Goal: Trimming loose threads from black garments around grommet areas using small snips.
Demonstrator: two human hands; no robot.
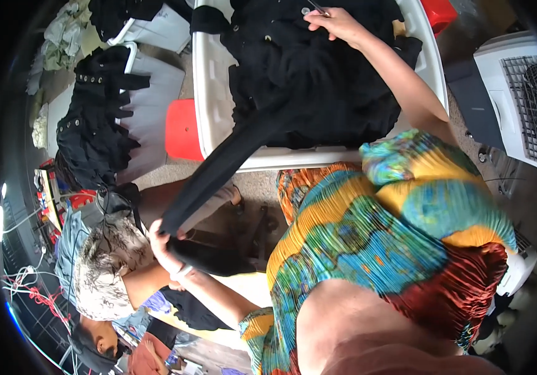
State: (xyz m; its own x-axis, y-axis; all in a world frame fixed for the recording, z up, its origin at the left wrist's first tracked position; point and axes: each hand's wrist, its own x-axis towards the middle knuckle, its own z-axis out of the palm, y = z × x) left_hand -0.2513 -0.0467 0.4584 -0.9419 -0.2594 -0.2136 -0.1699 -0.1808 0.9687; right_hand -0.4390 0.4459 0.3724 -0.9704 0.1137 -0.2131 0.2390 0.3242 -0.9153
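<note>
My left hand (166,247) is closed around a long black strip of knit fabric (228,153), perhaps a sleeve. The strip stretches taut up to a heap of black garments (309,78) in a white plastic tub (202,81); its loose end hangs below my fingers. Over the far side of the heap, my right hand (337,26) is closed on a slim dark metal tool (318,9), whose exact kind I cannot make out. Small shiny round spots, like buttons, show on the dark cloth near it.
More black garments (90,115) with round metal fittings lie over white bins (156,94) at left. Red blocks (184,129) flank the tub. A co-worker in a patterned top (109,265) is close by at lower left. A white grilled appliance (518,94) stands at right.
</note>
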